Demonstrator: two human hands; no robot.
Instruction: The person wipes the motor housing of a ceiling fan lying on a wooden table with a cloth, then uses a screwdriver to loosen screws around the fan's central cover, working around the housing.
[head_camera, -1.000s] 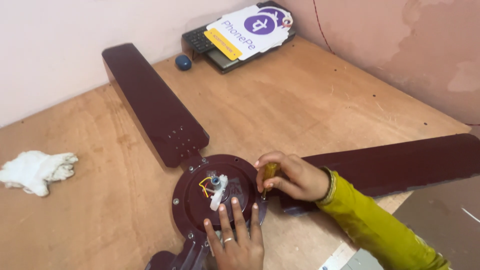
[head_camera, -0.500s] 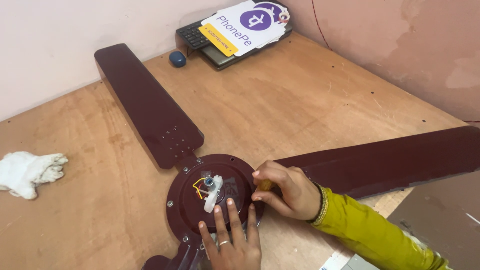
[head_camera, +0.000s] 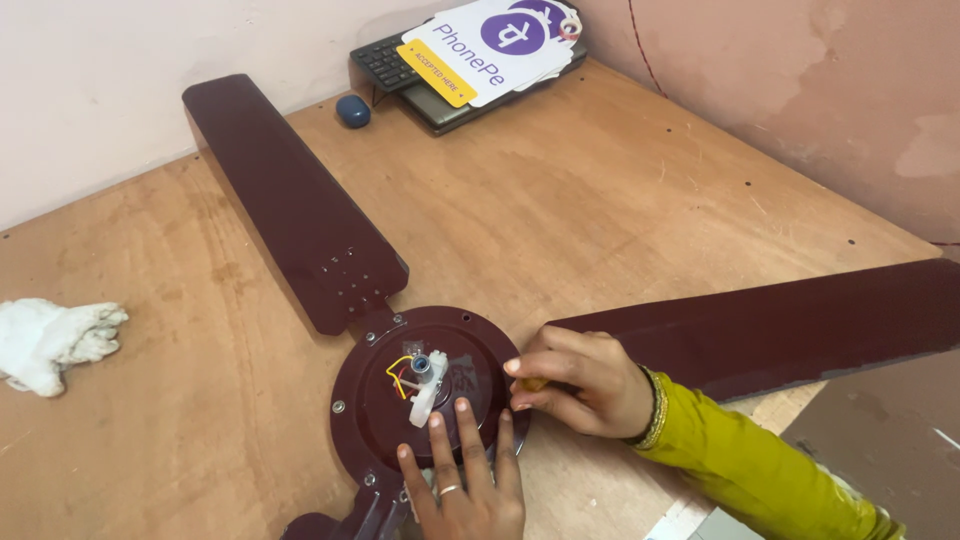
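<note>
A dark maroon ceiling fan lies flat on the wooden table (head_camera: 560, 210). Its round motor hub (head_camera: 372, 400) shows a white connector and yellow and red wires at the middle. My left hand (head_camera: 462, 482) rests flat on the hub's near edge, fingers spread, a ring on one finger. My right hand (head_camera: 580, 382), in a yellow-green sleeve, is closed around a yellow-handled tool at the hub's right rim, where one blade (head_camera: 780, 322) joins. A second blade (head_camera: 290, 205) runs off to the far left. A third blade is mostly hidden under my left hand.
A crumpled white cloth (head_camera: 55, 340) lies at the left edge. At the back stand a dark keyboard (head_camera: 385, 62), a purple and white card (head_camera: 500, 40) and a small blue round object (head_camera: 352, 110). Pink walls close in the back and right.
The view has shifted, so the fan sits further right and lower in the frame. My right hand stays at the hub's right rim with the tool; my left hand stays on the hub.
</note>
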